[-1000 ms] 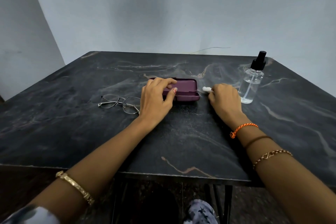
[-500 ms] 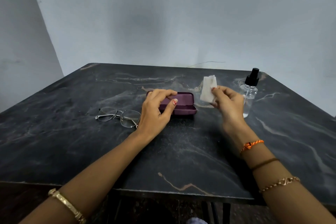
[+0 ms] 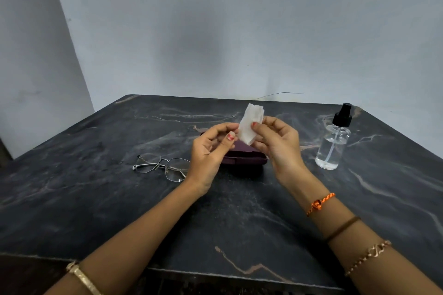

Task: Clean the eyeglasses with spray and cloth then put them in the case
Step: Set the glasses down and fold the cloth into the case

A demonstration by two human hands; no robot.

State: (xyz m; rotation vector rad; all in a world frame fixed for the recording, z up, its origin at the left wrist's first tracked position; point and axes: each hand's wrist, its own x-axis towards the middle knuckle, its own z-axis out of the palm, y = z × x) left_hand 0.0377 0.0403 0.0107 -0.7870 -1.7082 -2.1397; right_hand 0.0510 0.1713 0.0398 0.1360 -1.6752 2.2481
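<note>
At frame centre, our right hand (image 3: 275, 143) pinches the small folded white cloth (image 3: 250, 126); our left hand's (image 3: 211, 148) fingertips touch its edge, probably to unfold it.

- A plain room, likely in a home; the exact kind cannot be told.
- Bare, pale painted walls (image 3: 239, 31) meet in a corner.
- A dark marble-patterned table (image 3: 119, 211) stands against them.
- Personal items lie on it: eyeglasses (image 3: 163, 166), a spray bottle (image 3: 332, 146).
</note>
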